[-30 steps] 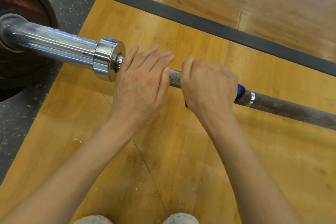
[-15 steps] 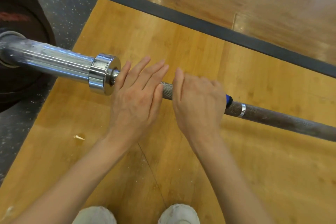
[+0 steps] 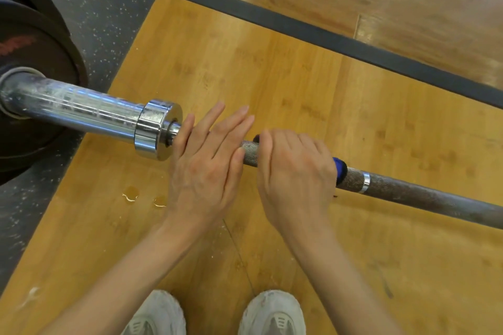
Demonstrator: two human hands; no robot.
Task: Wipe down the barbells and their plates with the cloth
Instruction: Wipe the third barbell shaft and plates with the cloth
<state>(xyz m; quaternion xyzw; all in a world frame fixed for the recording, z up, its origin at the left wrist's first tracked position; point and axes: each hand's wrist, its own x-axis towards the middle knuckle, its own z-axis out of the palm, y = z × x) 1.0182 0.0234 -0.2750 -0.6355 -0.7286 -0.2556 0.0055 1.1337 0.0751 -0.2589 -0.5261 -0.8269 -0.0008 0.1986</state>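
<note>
Barbell [image 3: 408, 193]: right hand [image 3: 296, 171] grips cloth [image 3: 339, 168]; left hand [image 3: 206, 160] flat.

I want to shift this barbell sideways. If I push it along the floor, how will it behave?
The barbell would probably roll rather than slide, since it rests on round plates. It is likely heavy and slow to start. The knurled shaft under the right hand should give good grip.
</note>
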